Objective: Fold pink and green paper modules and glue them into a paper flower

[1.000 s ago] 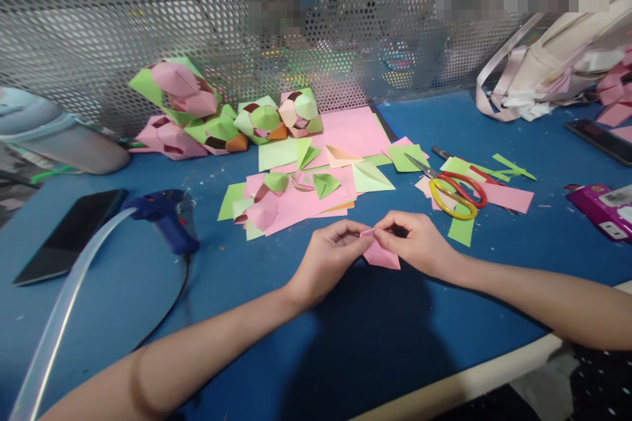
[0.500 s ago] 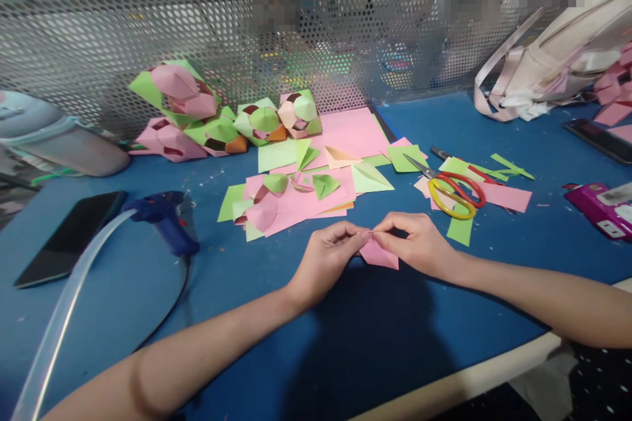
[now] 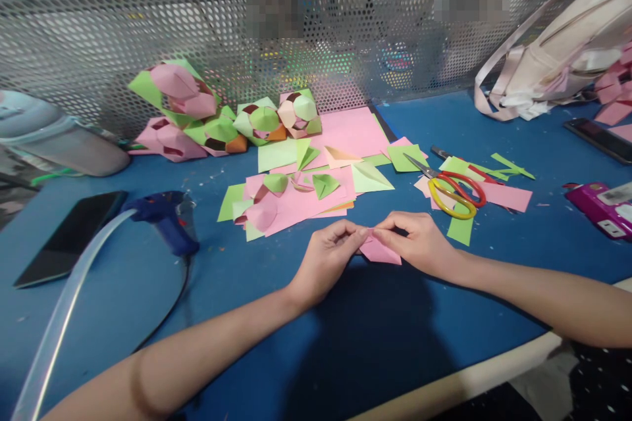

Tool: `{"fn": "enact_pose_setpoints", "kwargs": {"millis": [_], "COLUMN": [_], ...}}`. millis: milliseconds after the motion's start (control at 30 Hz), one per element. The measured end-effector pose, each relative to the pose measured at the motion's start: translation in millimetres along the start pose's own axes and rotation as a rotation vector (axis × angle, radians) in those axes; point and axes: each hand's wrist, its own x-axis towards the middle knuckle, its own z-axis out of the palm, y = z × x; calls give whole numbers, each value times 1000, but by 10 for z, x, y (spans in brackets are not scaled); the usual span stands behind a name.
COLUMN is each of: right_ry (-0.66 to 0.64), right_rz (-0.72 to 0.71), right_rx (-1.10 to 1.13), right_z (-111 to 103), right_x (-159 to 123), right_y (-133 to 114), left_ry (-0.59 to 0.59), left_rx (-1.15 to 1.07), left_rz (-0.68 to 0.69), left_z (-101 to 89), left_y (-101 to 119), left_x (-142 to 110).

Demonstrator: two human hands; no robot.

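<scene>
Between my two hands is a small folded piece of pink paper (image 3: 381, 252), held just above the blue table. My left hand (image 3: 332, 255) pinches its upper left edge between thumb and fingers. From the other side, my right hand (image 3: 413, 241) pinches the upper right edge, thumb close to the left thumb. Part of the paper is hidden behind my fingers. Beyond the left hand lies a pile of pink sheets (image 3: 320, 202) with small folded green pieces on top. Scissors (image 3: 451, 194) with red and yellow handles rest on paper scraps past my right hand.
A blue glue gun (image 3: 165, 220) with a long clear glue stick and a cord lies left, beside a dark tablet (image 3: 72, 237). Folded paper shapes (image 3: 175, 95) stand along the perforated metal screen (image 3: 222, 33). A purple object (image 3: 600, 207), a phone (image 3: 600, 138) and a bag (image 3: 563, 52) are right.
The lower corner of the pink paper has shifted slightly up and to the right. Both hands keep their pinch and have barely moved.
</scene>
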Motion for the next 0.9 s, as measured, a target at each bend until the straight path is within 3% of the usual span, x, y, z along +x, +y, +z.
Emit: {"fn": "enact_pose_setpoints", "kwargs": {"millis": [333,467,767,900], "right_ry": [-24,-43,-36,-24], "right_rz": [70,-33,-220,-115], "right_rx": [-105,-209,-251,-148], "right_z": [-14,-34,-77,-101], "right_x": [42,47,49,46], "right_y": [-17,-16,24,-22], "left_ry": [66,7,50,107], "left_rx": [0,17,-22,-87], "left_rz": [102,80,50,36], "left_z": [20,53,79,73], "left_y": [-30,-74,-15,-21], "left_x": [13,20,19,18]}}
